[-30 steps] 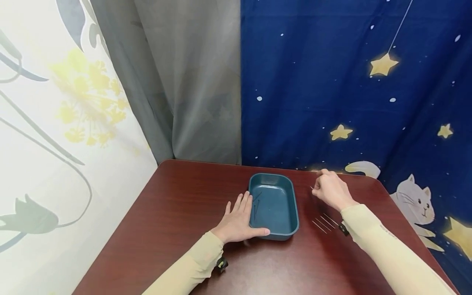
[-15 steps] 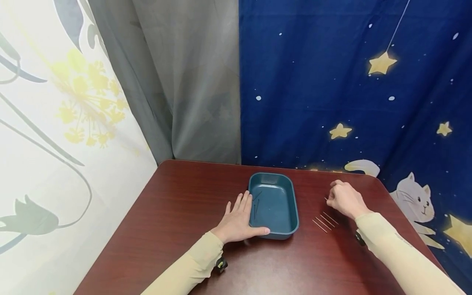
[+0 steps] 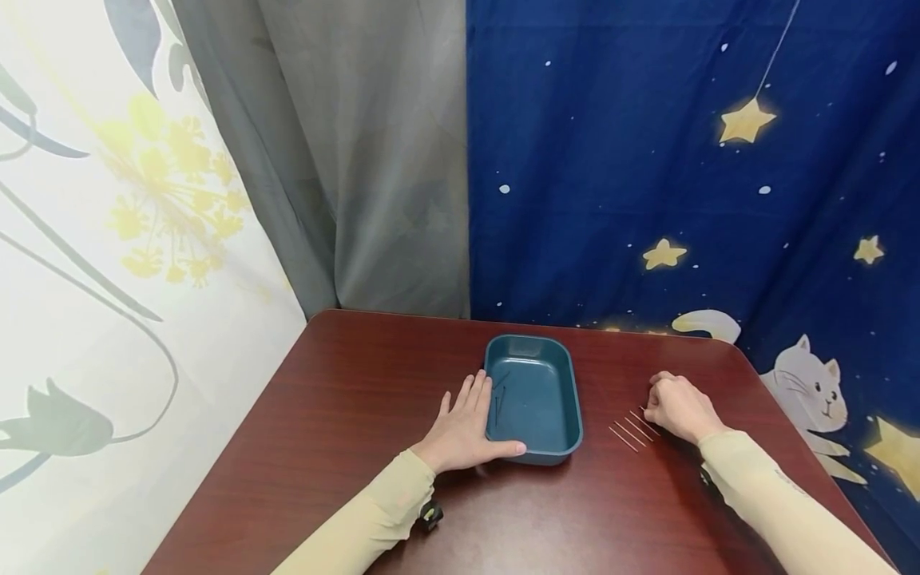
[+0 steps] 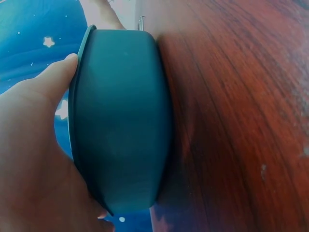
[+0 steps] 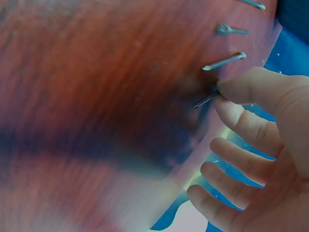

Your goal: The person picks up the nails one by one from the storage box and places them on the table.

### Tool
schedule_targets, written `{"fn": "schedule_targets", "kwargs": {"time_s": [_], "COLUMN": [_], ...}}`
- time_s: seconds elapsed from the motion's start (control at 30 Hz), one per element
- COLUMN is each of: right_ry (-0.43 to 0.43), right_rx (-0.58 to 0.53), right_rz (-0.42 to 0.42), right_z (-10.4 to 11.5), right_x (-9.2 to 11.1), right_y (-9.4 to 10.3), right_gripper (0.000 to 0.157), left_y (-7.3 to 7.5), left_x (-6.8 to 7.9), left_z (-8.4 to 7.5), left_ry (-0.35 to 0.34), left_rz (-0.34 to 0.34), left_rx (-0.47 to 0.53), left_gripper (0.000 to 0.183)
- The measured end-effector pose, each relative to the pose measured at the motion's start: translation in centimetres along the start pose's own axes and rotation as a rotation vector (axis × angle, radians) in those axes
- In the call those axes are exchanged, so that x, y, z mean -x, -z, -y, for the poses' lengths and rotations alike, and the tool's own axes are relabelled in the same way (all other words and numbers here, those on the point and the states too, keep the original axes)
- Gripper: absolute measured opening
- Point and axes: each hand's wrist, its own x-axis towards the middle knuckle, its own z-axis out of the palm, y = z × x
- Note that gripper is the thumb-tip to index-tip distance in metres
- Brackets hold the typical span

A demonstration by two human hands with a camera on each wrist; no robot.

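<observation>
A deep teal tray (image 3: pixel 577 411) stands on the table with several dark nails (image 3: pixel 497 411) lying along its left side. My left hand (image 3: pixel 460 431) rests against it, straight fingers on the left rim and thumb on the near rim. In the left wrist view, the thumb (image 4: pixel 60 72) touches the tray's edge. To the right of the tray, several nails (image 3: pixel 630 434) lie parallel in a slanting row. My right hand (image 3: pixel 683 409) pinches a nail (image 5: pixel 205 100) between thumb and index finger, close over the table at the row's far end. Its other fingers are loosely bent.
The dark red wooden table (image 3: pixel 359 383) has a rounded back edge. Behind it hang a grey curtain (image 3: pixel 402 200) and a blue star-patterned curtain (image 3: pixel 596 160). A white patterned curtain (image 3: pixel 180 359) runs along the left.
With the nail between its fingers, my right hand has moved right and nearer, from behind the row to its far end. The left hand and tray have stayed put.
</observation>
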Motion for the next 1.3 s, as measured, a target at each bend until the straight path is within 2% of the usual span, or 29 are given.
{"fn": "schedule_targets", "kwargs": {"time_s": [0.27, 0.47, 0.93, 1.07, 1.2, 1.3], "right_ry": [0.005, -0.007, -0.027, -0.014, 0.013, 0.043], "right_rx": [0.0, -0.003, -0.015, -0.005, 0.009, 0.007], "right_rz": [0.001, 0.004, 0.004, -0.039, -0.094, -0.133], "right_z": [-0.1, 0.0, 0.1, 0.9, 2.6, 4.1], "right_x": [0.0, 0.1, 0.5, 0.5, 0.4, 0.4], "right_y": [-0.2, 0.1, 0.2, 1.0, 1.9, 2.5], "right_gripper": [0.023, 0.023, 0.021, 0.017, 0.005, 0.015], "left_y": [0.0, 0.4, 0.3, 0.3, 0.4, 0.5], "left_x": [-0.1, 0.0, 0.1, 0.1, 0.2, 0.1], "left_z": [0.0, -0.1, -0.2, -0.2, 0.0, 0.3], "left_ry": [0.014, 0.0, -0.021, -0.02, -0.022, -0.036], "left_rz": [0.014, 0.003, -0.013, -0.007, 0.009, 0.0], "left_rx": [-0.008, -0.006, 0.025, 0.04, 0.049, 0.074], "left_gripper": [0.119, 0.119, 0.119, 0.118, 0.114, 0.109]}}
